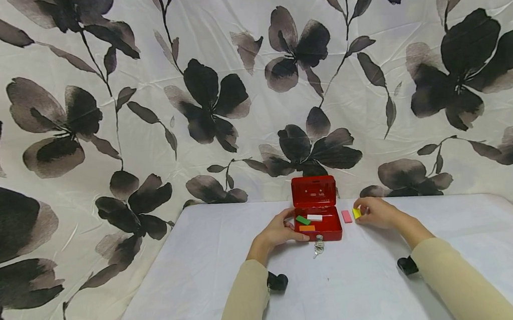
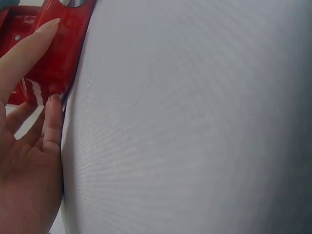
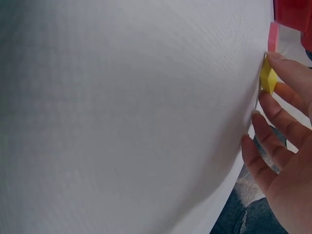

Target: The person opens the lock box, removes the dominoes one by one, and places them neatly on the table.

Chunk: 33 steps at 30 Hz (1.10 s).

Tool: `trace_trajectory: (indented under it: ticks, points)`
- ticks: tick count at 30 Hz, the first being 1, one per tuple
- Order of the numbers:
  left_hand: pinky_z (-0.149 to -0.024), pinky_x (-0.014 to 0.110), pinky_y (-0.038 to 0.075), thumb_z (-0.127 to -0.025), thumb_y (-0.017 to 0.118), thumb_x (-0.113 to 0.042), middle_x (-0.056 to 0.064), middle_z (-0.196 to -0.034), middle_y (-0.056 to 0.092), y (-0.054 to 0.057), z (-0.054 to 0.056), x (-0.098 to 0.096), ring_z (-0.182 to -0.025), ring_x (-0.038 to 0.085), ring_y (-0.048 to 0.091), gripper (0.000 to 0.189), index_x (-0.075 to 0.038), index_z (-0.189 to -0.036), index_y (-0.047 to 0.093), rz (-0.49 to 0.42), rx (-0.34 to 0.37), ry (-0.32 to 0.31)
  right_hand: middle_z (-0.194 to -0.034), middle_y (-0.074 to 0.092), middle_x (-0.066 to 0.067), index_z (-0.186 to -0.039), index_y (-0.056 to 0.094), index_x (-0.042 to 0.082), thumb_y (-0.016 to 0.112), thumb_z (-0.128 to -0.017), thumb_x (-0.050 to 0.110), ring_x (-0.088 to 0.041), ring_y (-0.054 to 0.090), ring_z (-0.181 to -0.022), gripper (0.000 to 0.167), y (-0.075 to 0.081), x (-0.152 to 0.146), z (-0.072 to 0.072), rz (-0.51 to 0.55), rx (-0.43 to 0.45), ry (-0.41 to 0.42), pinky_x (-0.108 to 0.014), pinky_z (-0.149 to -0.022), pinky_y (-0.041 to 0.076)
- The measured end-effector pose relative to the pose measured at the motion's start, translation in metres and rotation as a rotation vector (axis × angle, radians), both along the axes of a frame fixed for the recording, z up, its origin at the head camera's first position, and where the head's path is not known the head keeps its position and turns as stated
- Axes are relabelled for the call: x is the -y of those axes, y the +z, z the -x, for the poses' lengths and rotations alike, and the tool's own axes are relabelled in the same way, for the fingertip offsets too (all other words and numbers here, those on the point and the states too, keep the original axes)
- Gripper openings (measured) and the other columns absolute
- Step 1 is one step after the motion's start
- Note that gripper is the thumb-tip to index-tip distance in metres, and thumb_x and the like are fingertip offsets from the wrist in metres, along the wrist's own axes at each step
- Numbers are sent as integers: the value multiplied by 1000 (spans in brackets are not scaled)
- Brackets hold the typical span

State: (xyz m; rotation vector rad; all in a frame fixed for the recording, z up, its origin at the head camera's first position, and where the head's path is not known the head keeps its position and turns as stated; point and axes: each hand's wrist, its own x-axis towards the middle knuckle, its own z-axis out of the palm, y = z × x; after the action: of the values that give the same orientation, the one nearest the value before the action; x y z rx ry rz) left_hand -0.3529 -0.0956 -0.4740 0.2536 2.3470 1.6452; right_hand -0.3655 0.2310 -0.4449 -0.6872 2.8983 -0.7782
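Note:
A red cash box [image 1: 332, 235] stands on the table with its lid [image 1: 313, 183] raised. Inside lie a green block [image 1: 303, 220], a white block [image 1: 315, 217] and an orange block [image 1: 307, 228]. My left hand [image 1: 280, 230] holds the box at its left side, thumb along the front wall and fingers round the corner. To the right of the box, my right hand [image 1: 376, 213] pinches a yellow block [image 3: 267, 75] between thumb and fingers, at the tabletop. Between box and right hand lies a pink block [image 1: 346, 216].
Keys [image 1: 319, 246] hang at the front of the cash box. A white cloth covers the table [image 1: 339, 294]. Behind the table's far edge hangs a flower-patterned curtain [image 1: 228, 31], close to the raised lid.

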Motion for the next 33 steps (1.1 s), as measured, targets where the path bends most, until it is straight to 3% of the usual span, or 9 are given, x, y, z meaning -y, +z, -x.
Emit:
trace_trajectory:
  ticks: [33]
  points:
    - [-96,42,53,-76,92,-17,4,-144,55,3,-3,0,-115,24,49,90,-17,-153,45,14,-3,-1,-95,60,-10,-118,65,-8,76,-90,9,-23,53,-86,34,-2,1,-1,32,9,22,-41,-79,48]
